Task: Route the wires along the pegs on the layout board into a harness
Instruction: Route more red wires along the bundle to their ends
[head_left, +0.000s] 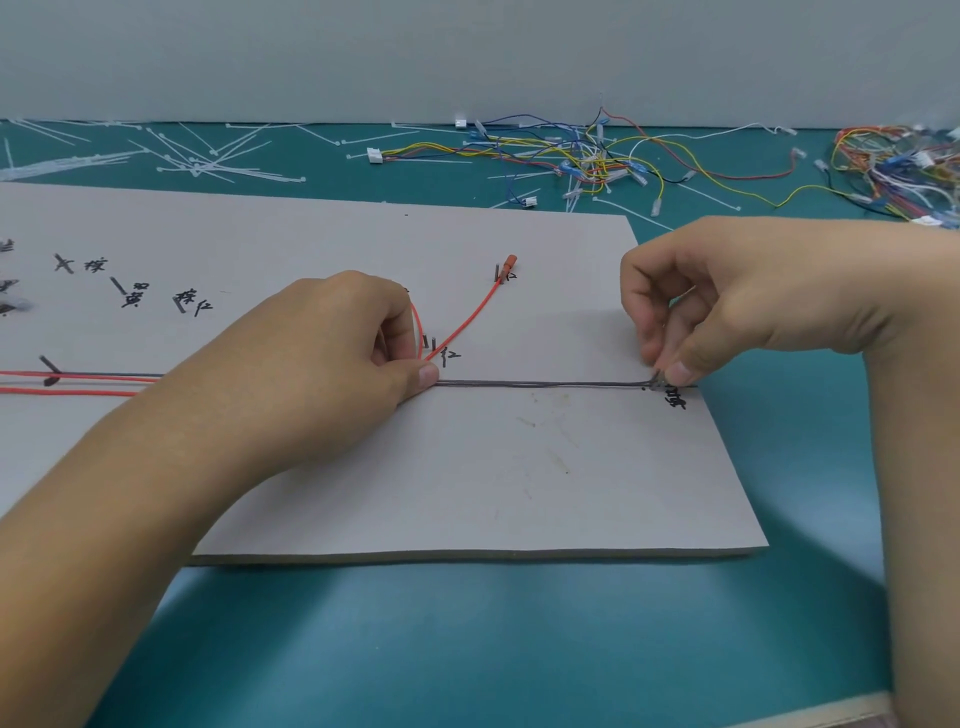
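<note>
A grey layout board lies on the teal table, with small dark pegs and handwritten labels. Grey wires run straight across it from left to right. My left hand pins these wires and a red wire down at the board's middle, thumb on the grey wires. The red wire branches up to an orange terminal beside a peg. My right hand pinches the grey wires' end at the board's right edge. More red wires trail off to the left.
A tangle of coloured wires with connectors lies behind the board, and another bundle sits at the far right. White cable ties are scattered at the back left. A grey wall closes the back.
</note>
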